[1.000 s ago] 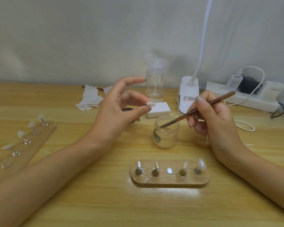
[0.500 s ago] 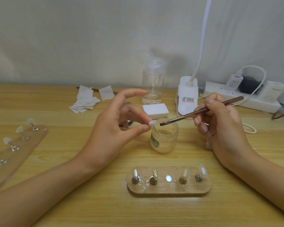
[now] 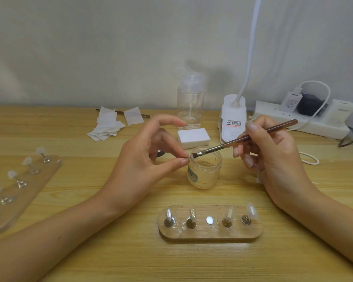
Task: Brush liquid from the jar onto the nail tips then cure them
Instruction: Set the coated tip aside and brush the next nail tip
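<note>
Above the jar (image 3: 204, 173), brush (image 3: 222, 146) aslant: bristles down-left, handle up-right.

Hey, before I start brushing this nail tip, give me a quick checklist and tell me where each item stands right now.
1. Nail tip pinched in the left hand: ok.
2. Brush gripped by the right hand, bristles meeting the tip: ok.
3. Enough liquid on the bristles: cannot tell.
4. Jar open, upright and directly below the tip for drips: ok.
5. Free middle spot on the near holder to park the tip: ok.
6. White lamp switched on for curing: cannot tell, its head is out of view.
</note>
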`<state>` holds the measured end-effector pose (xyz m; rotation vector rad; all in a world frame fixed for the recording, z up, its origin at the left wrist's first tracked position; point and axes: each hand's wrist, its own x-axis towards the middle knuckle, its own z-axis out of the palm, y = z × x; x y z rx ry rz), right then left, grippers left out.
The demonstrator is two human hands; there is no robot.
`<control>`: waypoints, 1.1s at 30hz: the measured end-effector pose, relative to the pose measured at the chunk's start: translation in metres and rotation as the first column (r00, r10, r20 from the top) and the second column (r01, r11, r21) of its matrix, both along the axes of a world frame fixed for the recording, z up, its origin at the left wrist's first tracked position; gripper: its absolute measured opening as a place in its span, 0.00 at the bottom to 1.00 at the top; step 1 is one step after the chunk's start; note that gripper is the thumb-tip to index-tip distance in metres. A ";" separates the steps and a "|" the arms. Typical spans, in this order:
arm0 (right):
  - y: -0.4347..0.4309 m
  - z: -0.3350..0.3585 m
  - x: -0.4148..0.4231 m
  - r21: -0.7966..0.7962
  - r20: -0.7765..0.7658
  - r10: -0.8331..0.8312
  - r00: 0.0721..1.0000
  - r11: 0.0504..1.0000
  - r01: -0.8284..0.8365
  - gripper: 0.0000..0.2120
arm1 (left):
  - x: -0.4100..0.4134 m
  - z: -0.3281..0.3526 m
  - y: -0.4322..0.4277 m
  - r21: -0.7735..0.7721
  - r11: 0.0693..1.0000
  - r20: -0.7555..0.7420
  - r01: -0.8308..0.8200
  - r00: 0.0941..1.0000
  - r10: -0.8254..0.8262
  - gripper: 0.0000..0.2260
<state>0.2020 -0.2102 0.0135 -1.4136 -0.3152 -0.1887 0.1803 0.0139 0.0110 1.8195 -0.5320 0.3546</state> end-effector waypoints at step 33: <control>-0.003 0.001 -0.001 -0.021 0.029 -0.094 0.995 0.995 0.094 0.12 | 0.002 -0.003 0.001 -0.022 0.999 -0.057 0.032 0.998 -0.034 0.22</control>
